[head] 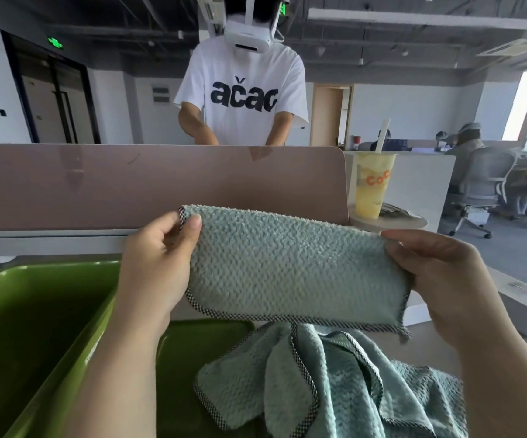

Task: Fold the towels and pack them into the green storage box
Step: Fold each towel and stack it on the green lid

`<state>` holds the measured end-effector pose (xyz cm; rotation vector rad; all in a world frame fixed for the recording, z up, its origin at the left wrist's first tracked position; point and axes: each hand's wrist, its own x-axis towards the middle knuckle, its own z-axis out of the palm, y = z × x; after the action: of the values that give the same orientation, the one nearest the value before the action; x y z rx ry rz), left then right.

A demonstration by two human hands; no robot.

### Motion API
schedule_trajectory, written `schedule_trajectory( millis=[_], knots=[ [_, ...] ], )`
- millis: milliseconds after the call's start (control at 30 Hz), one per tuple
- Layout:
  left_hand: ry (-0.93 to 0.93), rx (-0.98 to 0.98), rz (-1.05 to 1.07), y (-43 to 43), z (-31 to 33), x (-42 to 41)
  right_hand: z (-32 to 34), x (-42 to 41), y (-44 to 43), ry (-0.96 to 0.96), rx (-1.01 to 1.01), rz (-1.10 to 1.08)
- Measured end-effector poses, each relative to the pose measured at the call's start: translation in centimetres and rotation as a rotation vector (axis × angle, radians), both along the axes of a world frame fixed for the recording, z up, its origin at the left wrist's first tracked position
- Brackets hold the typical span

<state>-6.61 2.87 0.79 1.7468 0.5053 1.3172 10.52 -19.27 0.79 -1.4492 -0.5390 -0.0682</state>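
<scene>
Towels: one folded teal towel [287,270] held up above the desk's middle; one crumpled teal heap [335,384] at the near edge, its count impossible to tell.
Left hand [158,263]: pinches the held towel's upper left corner.
Right hand [445,279]: grips its right edge, fingers curled behind.
Green storage box [35,311]: one, open-topped, at the desk's left edge.
Green panel [199,336]: one, flat, under the heap's left part.
Partition [161,184]: one, pink, along the far edge.
Cup [371,188]: one yellow drink with a straw, at the partition's right end.
Person [243,90]: one, behind the partition, white T-shirt.
</scene>
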Motion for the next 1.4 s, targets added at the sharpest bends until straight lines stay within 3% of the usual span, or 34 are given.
schedule_trajectory(
  millis=[367, 633, 833, 967, 1100, 1200, 1267, 1400],
  knots=[
    [-0.054, -0.006, 0.057, -0.2, 0.3, -0.3, -0.2, 0.6, -0.4, -0.028, -0.012, 0.013],
    [-0.118, -0.049, 0.076, -0.5, 0.6, -0.5, -0.3, 0.7, -0.2, -0.085, -0.135, -0.112],
    [-0.137, -0.047, 0.061, -2.2, 2.0, -1.2, -0.6, 0.7, -0.1, -0.140, -0.464, -0.125],
    [-0.083, 0.070, -0.033, -4.0, 3.3, -1.7, 0.1, -0.8, 0.1, -0.140, -0.761, 0.049],
    [0.027, 0.135, -0.216, -6.2, 4.4, -2.1, 2.5, -4.6, 0.1, -0.157, -0.399, 0.376],
    [0.083, 0.148, -0.330, -6.9, 4.7, -2.4, 3.5, -7.4, 1.2, -0.353, -0.295, 0.680],
    [0.110, 0.166, -0.376, -7.0, 4.8, -2.6, 3.2, -8.1, 2.0, -0.420, -0.268, 0.674],
    [0.172, 0.183, -0.525, -6.6, 5.0, -3.7, 3.6, -8.7, 2.3, -0.516, -0.161, 0.417]
  ],
)
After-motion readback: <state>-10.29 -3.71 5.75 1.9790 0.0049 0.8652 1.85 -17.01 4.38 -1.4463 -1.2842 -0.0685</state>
